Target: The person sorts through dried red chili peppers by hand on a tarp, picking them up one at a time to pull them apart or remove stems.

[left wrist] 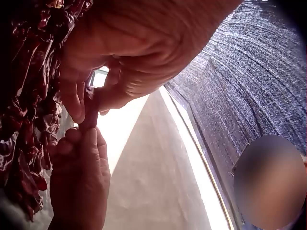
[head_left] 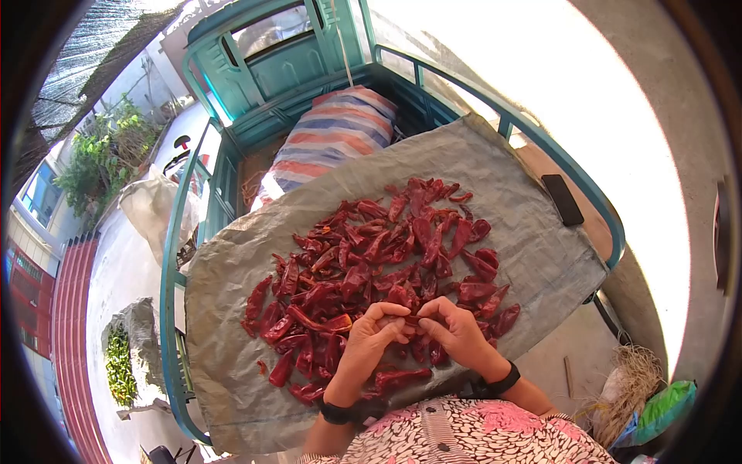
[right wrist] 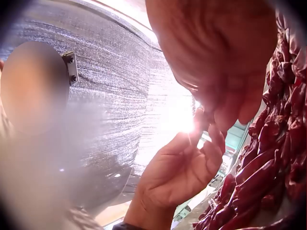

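Note:
My left hand and right hand meet over the near side of a heap of dried red chili peppers. Fingertips of both pinch one dark red chili pepper, its two ends between the hands in the left wrist view. From the right wrist view, the left hand shows with curled fingers close to the right fingertips, and the held pepper is mostly hidden. Wrinkled peppers lie right below and around the hands, spread on a grey sheet.
The sheet covers the back of a teal cargo tricycle bed with side rails. A phone lies at its right edge. Behind stands a striped sack. Green peppers lie on a cloth at left; a green bag sits at lower right.

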Motion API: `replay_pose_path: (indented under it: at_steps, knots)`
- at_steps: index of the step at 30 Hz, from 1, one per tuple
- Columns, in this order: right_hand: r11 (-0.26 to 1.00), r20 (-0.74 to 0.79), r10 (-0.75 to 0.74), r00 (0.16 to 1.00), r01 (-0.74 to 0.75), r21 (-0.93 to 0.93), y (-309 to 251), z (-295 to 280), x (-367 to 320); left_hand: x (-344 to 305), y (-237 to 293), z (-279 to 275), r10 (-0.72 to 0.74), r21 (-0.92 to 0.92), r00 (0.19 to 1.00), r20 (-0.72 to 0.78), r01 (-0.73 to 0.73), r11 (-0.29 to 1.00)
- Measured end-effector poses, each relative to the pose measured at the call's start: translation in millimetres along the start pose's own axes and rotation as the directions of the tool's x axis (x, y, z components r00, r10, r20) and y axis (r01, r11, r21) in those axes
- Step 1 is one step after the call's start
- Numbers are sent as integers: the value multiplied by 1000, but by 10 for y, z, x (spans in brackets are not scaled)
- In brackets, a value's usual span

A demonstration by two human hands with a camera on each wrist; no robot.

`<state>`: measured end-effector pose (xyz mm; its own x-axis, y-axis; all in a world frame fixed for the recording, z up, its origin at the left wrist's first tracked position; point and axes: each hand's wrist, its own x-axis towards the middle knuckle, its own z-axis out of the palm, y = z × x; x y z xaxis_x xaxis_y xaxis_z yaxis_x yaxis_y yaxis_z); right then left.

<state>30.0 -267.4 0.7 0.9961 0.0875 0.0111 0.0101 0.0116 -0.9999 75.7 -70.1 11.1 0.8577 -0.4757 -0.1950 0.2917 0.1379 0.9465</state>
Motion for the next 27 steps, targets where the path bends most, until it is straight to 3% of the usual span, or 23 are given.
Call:
replay_pose_path:
  at_steps: [2,5,6,8,10,12,16,20,22,25,27]
  knots:
    - [981,22,-72,997,75,-178,46,-29,-11,-10,36,26,-48,15,998,-34,49,999]
    - [947,-69,-48,996,23,-322,38,-106,-38,45,-45,-14,-4,167,998,-60,14,986]
    - [971,-163,3,987,-42,-234,27,-122,-33,68,-55,-41,25,223,994,-110,0,975]
    - [957,-260,-17,965,-59,-284,26,-239,-3,159,-23,-69,87,334,977,-196,-17,942]
    - [959,-361,-41,932,-64,-275,-2,-377,36,268,20,-177,150,503,974,-169,-45,863]
    - [890,-468,-105,878,-126,-437,32,-559,78,434,-45,-291,244,639,959,-143,-98,763]
    - [799,-571,-235,787,-178,-574,106,-849,211,719,-217,-358,248,674,952,-181,-63,736]
    - [887,-663,-148,734,-198,-417,58,-883,261,987,-410,-414,263,693,946,-191,-60,718]
    - [874,-598,-148,788,-179,-452,14,-853,247,1133,-548,-497,270,724,946,-182,-57,688]
    - [883,-514,-149,845,-120,-453,-20,-759,198,1211,-688,-527,518,956,855,-40,-118,269]
    - [909,-471,-132,872,-83,-409,-59,-662,190,1041,-472,-395,370,763,915,-161,-123,635]
